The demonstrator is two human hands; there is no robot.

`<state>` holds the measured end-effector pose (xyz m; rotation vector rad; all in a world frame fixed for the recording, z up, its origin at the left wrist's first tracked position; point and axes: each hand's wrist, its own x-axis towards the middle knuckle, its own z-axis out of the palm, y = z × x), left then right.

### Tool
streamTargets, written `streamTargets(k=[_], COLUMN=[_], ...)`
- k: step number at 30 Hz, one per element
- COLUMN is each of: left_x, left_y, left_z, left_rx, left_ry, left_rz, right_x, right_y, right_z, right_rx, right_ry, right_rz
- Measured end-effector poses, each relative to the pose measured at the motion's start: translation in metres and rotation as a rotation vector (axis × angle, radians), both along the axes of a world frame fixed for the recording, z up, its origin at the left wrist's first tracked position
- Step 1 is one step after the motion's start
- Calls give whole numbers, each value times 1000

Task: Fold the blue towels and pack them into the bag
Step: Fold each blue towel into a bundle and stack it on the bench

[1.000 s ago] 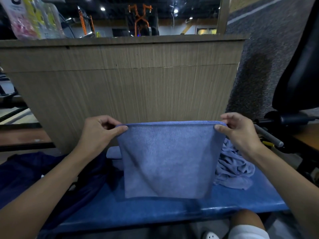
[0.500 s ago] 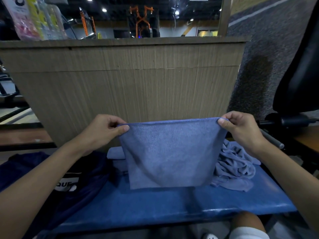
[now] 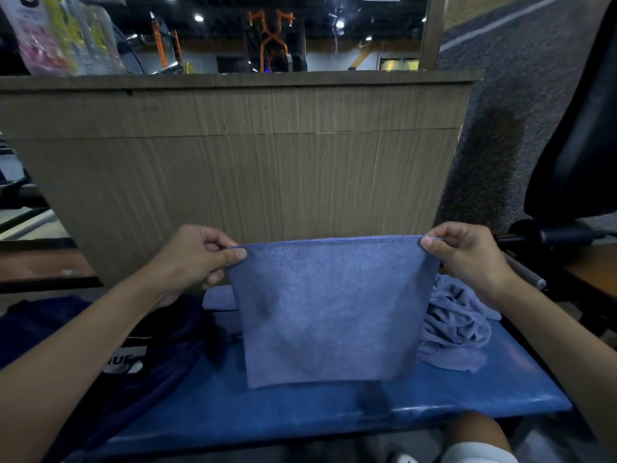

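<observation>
A blue towel [image 3: 329, 312] hangs in the air, stretched flat between my two hands. My left hand [image 3: 197, 255] pinches its top left corner and my right hand [image 3: 467, 255] pinches its top right corner. Its lower edge hangs just above the blue padded bench [image 3: 300, 416]. A crumpled heap of blue towels [image 3: 457, 329] lies on the bench at the right, partly behind the held towel. A folded blue towel [image 3: 218, 300] peeks out behind its left edge. The dark navy bag [image 3: 140, 355] with white lettering lies on the bench at the left, under my left forearm.
A wooden counter panel [image 3: 250, 168] rises right behind the bench. A black office chair [image 3: 577, 145] and a desk edge [image 3: 594, 275] stand at the right. My knee [image 3: 474, 436] shows below the bench's front edge.
Both hands have lifted the towel slightly, so its lower edge has risen off the bench. The grip on both corners is unchanged.
</observation>
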<state>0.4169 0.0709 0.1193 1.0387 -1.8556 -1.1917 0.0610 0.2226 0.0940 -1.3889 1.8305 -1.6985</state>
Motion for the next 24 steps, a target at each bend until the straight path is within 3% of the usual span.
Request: streamTargets(k=[5, 11, 19, 24], left_x=[0, -3, -17, -27], left_y=[-1, -8, -25, -33], left_z=[-1, -5, -24, -25], left_rx=[129, 87, 179, 62], left_ry=[82, -22, 123, 275], left_rz=[-83, -95, 29, 93], right_x=[0, -4, -5, -4], right_y=[-4, -10, -36, -50], right_z=[-3, -10, -25, -24], right_rx=[45, 108, 113, 43], right_ry=[-19, 46, -8, 24], right_rz=[-19, -18, -24, -85])
